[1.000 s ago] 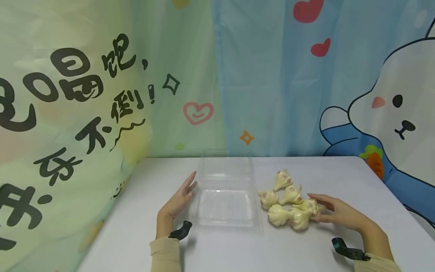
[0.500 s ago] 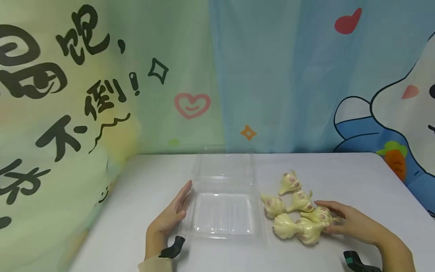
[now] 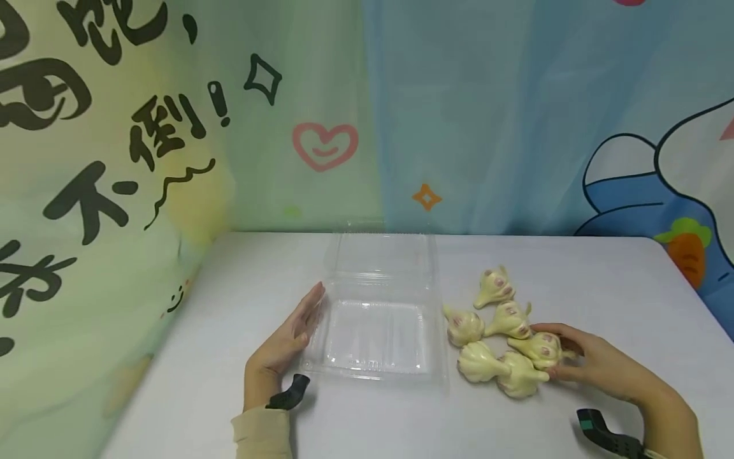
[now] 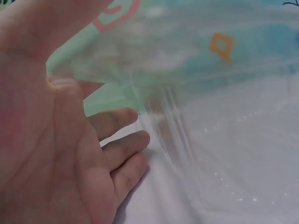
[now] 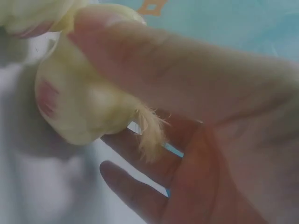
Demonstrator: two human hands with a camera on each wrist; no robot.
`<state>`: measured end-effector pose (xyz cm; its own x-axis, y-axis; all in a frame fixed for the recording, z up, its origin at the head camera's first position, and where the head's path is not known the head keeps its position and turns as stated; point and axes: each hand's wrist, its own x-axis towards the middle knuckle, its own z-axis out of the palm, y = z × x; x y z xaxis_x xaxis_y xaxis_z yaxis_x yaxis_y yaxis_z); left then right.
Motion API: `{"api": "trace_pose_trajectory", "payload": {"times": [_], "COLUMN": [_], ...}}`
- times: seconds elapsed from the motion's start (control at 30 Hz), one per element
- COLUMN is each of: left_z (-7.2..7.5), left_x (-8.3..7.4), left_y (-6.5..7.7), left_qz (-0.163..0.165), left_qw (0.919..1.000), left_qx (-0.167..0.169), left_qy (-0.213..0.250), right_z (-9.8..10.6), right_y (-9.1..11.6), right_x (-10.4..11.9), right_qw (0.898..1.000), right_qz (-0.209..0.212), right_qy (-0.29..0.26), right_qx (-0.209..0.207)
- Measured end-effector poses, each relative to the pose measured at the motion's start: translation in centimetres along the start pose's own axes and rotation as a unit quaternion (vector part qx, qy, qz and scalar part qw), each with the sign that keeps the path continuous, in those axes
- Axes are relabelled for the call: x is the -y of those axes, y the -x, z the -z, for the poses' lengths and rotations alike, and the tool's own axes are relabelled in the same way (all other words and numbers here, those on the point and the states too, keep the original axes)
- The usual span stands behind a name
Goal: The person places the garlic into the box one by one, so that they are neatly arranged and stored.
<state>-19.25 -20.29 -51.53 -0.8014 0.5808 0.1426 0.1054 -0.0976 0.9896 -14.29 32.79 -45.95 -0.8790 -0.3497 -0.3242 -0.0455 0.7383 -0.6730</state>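
A clear plastic clamshell box [image 3: 375, 338] lies open on the white table, its lid folded toward the back. My left hand [image 3: 285, 344] stands on edge along the box's left side, fingers extended and fingertips right at the rim. The left wrist view shows the palm facing the clear wall [image 4: 243, 154], with nothing in it. To the right of the box, my right hand [image 3: 608, 364] holds the rightmost garlic bulb [image 3: 541, 349] between thumb and fingers. In the right wrist view the thumb lies across that bulb, its frayed root tuft [image 5: 152, 135] pointing at the palm.
Several more garlic bulbs [image 3: 509, 320] cluster on the table between the box and my right hand, with one front bulb [image 3: 518, 375] right beside the held one. A printed curtain [image 3: 476, 115] hangs behind the table's back edge.
The head view has shifted, moving the scene within the frame. My left hand has come in against the box's left side. My right fingers have drawn in around the rightmost bulb.
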Motion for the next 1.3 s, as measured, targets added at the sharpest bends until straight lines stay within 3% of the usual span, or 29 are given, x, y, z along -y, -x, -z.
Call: {"api": "trace_pose_trajectory", "payload": {"times": [0.17,0.33,0.43,0.63,0.7,1.0,1.3], "left_z": [-0.6,-0.5,0.3,0.4,0.2,0.7,1.0], "left_x": [0.5,-0.2,-0.9,-0.3,0.0,-0.1,0.0], "left_y": [0.5,-0.2,-1.0,-1.0,-0.6,0.2,-0.6], "left_qz": [0.013,0.019,0.004,0.009,0.023,0.03,0.007], "left_qw": [0.9996,0.9993,0.9994,1.0,0.9997,0.9976,0.9936], "left_qx": [-0.004,-0.007,-0.003,0.002,0.006,0.049,0.073], "left_qy": [-0.026,-0.031,-0.035,0.0,0.005,0.04,0.086], "right_z": [-0.6,-0.1,0.9,0.8,0.2,-0.5,0.7], "right_y": [0.5,0.1,-0.7,-0.2,0.3,0.1,-0.9], "right_x": [-0.2,0.2,0.8,0.6,0.3,-0.4,0.2], "right_qw": [1.0,1.0,0.999,0.997,0.998,0.999,0.999], "right_qz": [0.008,0.015,0.025,0.037,0.03,0.012,0.008], "right_qy": [0.016,0.025,0.033,0.052,0.05,0.034,0.04], "right_qx": [0.007,-0.001,-0.013,-0.039,-0.037,-0.017,-0.009]}}
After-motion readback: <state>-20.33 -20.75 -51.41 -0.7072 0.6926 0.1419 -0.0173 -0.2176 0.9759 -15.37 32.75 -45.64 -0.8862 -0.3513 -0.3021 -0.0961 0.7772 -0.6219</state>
